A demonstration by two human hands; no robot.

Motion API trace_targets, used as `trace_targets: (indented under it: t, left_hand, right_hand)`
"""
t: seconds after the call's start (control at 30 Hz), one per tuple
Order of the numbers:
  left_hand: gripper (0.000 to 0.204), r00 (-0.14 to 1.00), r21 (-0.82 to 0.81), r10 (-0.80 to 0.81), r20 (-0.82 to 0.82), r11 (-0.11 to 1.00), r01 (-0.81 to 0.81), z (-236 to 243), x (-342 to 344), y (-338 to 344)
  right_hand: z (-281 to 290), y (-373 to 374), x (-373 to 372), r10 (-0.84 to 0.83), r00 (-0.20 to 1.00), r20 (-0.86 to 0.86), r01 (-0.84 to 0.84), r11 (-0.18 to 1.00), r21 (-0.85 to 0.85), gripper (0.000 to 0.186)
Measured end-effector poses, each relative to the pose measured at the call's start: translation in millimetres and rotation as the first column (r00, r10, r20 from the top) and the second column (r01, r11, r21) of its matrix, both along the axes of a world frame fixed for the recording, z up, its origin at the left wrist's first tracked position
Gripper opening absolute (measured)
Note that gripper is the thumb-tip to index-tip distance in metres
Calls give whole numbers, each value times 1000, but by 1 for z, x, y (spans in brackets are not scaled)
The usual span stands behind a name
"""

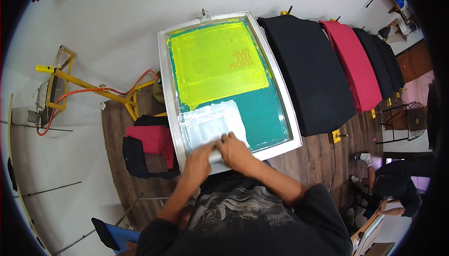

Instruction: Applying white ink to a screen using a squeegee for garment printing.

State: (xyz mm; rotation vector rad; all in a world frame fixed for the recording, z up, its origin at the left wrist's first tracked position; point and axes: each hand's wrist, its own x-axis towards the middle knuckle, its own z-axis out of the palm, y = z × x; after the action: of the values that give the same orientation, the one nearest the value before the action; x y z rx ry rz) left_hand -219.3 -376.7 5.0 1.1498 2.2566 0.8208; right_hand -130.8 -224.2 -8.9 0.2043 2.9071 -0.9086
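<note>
A screen-printing frame (280, 150) with a pale metal rim lies in front of me. Its green mesh (266, 120) carries a bright yellow-green layer (206, 59) on the far part, with reddish lettering at the right. Whitish, wet-looking ink (206, 112) covers the near left corner. There my left hand (199, 160) and my right hand (237, 152) are closed side by side over a pale squeegee (216, 156), mostly hidden beneath them. Slight blur softens the left fingers.
Right of the frame stands a row of shirt boards with black cloth (308, 73) and red cloth (353, 64). Folded red and black fabric (152, 146) lies at the left, near a yellow stand (93, 86) with an orange hose. Another person (397, 181) works at the lower right.
</note>
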Motion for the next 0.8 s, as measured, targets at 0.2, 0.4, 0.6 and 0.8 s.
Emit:
trace_targets:
  t: [0.2, 0.4, 0.6, 0.8]
  left_hand:
    - [41, 980, -164, -44, 194, 983, 76, 29, -17, 5]
    - [44, 990, 126, 3, -141, 992, 15, -10, -33, 20]
    - [50, 1000, -74, -12, -24, 997, 11, 13, 40, -18]
    - [36, 1000, -16, -3, 2, 1000, 3, 7, -44, 21]
  right_hand:
    - [27, 9, -13, 103, 977, 185, -95, 994, -53, 26]
    - [13, 18, -37, -25, 997, -75, 33, 995, 98, 31]
    - [14, -12, 35, 76, 997, 28, -75, 997, -11, 40]
    - [23, 28, -45, 44, 997, 62, -47, 998, 49, 41]
